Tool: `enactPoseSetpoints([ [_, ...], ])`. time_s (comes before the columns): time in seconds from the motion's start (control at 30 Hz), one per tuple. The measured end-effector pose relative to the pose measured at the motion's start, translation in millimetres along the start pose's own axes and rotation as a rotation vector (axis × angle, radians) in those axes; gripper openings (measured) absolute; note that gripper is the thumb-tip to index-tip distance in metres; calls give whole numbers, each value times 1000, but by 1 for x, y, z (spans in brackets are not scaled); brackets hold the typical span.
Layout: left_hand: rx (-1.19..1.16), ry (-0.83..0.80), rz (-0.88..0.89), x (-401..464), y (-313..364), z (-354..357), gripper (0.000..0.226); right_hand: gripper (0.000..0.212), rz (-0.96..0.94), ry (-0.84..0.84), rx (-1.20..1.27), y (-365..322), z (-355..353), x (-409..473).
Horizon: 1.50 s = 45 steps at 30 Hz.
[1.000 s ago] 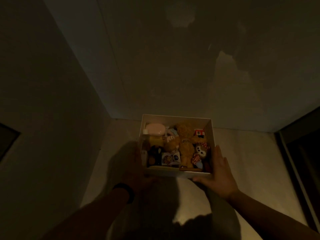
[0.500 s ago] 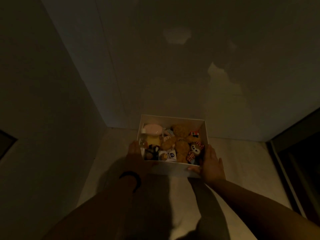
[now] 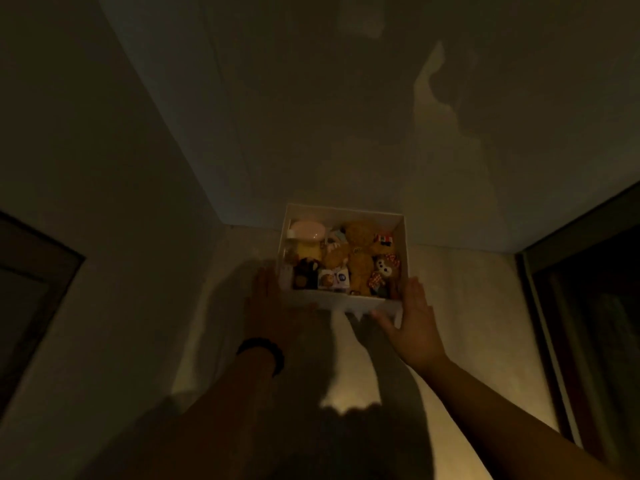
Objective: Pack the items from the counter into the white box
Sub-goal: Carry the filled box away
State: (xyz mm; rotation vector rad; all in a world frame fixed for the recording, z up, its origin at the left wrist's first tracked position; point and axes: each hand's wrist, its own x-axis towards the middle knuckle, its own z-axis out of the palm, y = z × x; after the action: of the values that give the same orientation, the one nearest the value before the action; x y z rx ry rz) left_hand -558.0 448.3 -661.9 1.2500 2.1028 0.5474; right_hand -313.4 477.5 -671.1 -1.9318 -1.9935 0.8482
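A: Where's the box (image 3: pixel 401 233)?

B: On the counter (image 3: pixel 467 306), far end against the back wall (image 3: pixel 311 116), near the left corner. It's full: a bear (image 3: pixel 358 258), a pink case (image 3: pixel 306 229), a small plush (image 3: pixel 382 268), packets too dim to read.

A: And the hands?

B: The left hand (image 3: pixel 268 306) lies flat along the box's left side, fingers straight. The right hand (image 3: pixel 415 320) lies flat along the right side, thumb at the front corner. Neither is curled round anything. A black band (image 3: pixel 265 349) sits on the left wrist.
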Motion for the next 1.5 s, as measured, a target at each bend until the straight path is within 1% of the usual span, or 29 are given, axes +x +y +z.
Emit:
enactPoseSetpoints([
  [0.1, 195, -69, 24, -52, 20, -37, 95, 89, -30, -73, 1, -35, -27, -51],
  [0.17, 230, -89, 30, -82, 36, -65, 91, 89, -19, -134, -48, -60, -50, -82],
  [0.27, 297, -109, 81, -121, 72, -110, 83, 95, -36, -193, -133, -97, -95, -119],
  [0.33, 335, -122, 103, -143, 97, -141, 80, 94, -65, -195, -198, -121, -129, -138],
  [0.43, 393, -149, 93, -174, 136, -188, 81, 89, -74, -194, -308, -157, -184, -161],
  [0.5, 425, -126, 117, -188, 157, -211, 81, 84, -68, -189, -360, -175, -214, -172],
  [0.57, 451, -121, 136, -209, 192, -252, 78, 83, -61, -177, -370, -205, -264, -190],
  [0.67, 444, -120, 128, -238, 227, -294, 80, 87, -60, -170, -361, -235, -318, -218],
  [0.8, 500, -52, 203, -286, 268, -332, 77, 78, -56, -142, -362, -261, -381, -257],
  [0.83, 492, -57, 205, -296, 275, -338, 78, 76, -53, -134, -358, -266, -392, -265],
  [0.9, 486, -97, 184, -309, 283, -348, 80, 74, -56, -119, -350, -274, -411, -276],
  [0.97, 503, -98, 173, -317, 290, -357, 80, 73, -78, -104, -349, -278, -426, -284],
  [1.03, 511, -63, 170, -328, 299, -362, 78, 72, -99, -94, -353, -281, -438, -288],
  [1.1, 525, 5, 189, -339, 310, -363, 79, 71, -102, -91, -336, -284, -445, -292],
  [1.17, 486, 49, 183, -350, 318, -359, 80, 70, -100, -95, -303, -286, -449, -295],
  [1.3, 357, 22, 139, -367, 331, -359, 80, 69, -119, -106, -282, -288, -455, -305],
  [1.5, 340, 65, 165, -399, 336, -369, 79, 67, -126, -57, -239, -288, -462, -336],
])
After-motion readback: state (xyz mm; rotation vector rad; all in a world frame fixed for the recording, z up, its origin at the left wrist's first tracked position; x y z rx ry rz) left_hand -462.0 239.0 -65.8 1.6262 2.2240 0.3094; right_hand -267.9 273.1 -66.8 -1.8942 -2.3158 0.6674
